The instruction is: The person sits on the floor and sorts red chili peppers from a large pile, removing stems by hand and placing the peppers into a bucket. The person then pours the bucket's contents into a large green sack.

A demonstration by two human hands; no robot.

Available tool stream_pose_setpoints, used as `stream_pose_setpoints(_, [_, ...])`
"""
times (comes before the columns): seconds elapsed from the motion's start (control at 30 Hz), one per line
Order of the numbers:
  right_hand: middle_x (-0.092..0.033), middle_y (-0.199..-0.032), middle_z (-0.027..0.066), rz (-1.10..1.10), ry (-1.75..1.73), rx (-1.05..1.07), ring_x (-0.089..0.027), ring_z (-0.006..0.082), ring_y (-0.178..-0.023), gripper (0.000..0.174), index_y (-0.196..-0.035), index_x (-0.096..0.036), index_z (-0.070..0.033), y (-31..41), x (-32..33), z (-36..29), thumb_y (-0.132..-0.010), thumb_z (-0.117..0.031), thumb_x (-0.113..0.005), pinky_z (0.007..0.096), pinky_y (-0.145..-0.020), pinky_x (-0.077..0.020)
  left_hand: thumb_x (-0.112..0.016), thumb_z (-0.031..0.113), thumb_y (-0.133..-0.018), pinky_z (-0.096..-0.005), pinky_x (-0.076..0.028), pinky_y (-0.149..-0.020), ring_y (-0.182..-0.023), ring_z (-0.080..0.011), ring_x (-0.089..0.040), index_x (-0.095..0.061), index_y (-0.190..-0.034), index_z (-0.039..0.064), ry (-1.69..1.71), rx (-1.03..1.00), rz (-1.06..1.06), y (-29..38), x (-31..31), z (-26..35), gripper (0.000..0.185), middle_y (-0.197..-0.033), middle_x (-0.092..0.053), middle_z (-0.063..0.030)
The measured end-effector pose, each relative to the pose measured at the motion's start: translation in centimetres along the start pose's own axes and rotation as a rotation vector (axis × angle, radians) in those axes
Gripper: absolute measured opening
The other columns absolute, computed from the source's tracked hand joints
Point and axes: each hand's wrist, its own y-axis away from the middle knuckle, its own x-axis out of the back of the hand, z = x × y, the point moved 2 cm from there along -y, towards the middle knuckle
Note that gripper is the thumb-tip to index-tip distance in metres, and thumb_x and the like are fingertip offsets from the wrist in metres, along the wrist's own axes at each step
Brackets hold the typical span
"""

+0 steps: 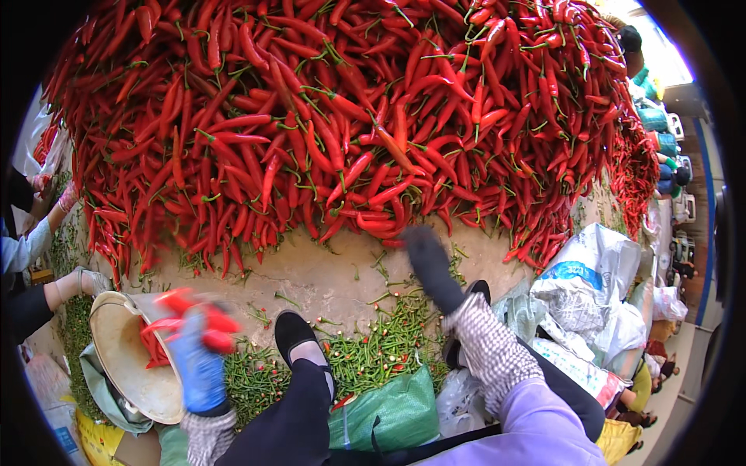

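Note:
A large heap of red chili peppers (349,116) with green stems fills the upper part of the head view. My left hand (201,355), in a blue glove and blurred by motion, holds several red chilies (201,320) beside a tilted, whitish bucket (134,373) with more chilies inside. My right hand (431,262), in a dark glove, reaches to the lower edge of the heap; its fingertips are blurred, and whether it grips a chili is unclear. Cut green stems (379,343) lie on the floor between and around my black shoes (294,335).
At the left edge, another person's gloved hand (93,282) is near the bucket rim. A green woven sack (384,413) lies between my legs. White plastic sacks (588,279) are piled at right. Farther right are other people and a smaller chili heap (632,175).

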Motion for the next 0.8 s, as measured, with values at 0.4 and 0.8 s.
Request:
stream_pose_setpoints(0.4, [-0.061,-0.074,0.0075,-0.218,-0.541,-0.367,-0.055,0.0146,-0.059,0.026,-0.089,-0.062,-0.002,-4.4,1.9,3.5,-0.082,-0.026,-0.063,0.0284,-0.054,-0.0435,-0.065,0.028,-0.084,-0.0264,-0.041,-0.044,-0.053,-0.0119,-0.054,-0.058,-0.099,0.004,-0.639,0.163,0.203,-7.7,26.8,-0.3,0.028,-0.074,-0.06,-0.0031])
stream_pose_setpoints(0.8, [-0.064,-0.106,0.013,-0.896,-0.009,0.194,-0.06,0.0252,-0.102,0.037,-0.113,-0.062,-0.007,6.2,3.6,10.0,-0.087,-0.033,-0.057,0.0347,-0.087,-0.0463,-0.059,0.011,-0.088,-0.0308,-0.04,-0.099,-0.116,-0.0232,-0.05,-0.036,-0.136,-0.003,-1.24,-0.076,0.183,-8.3,24.6,-5.1,0.054,-0.129,-0.05,-0.0159])
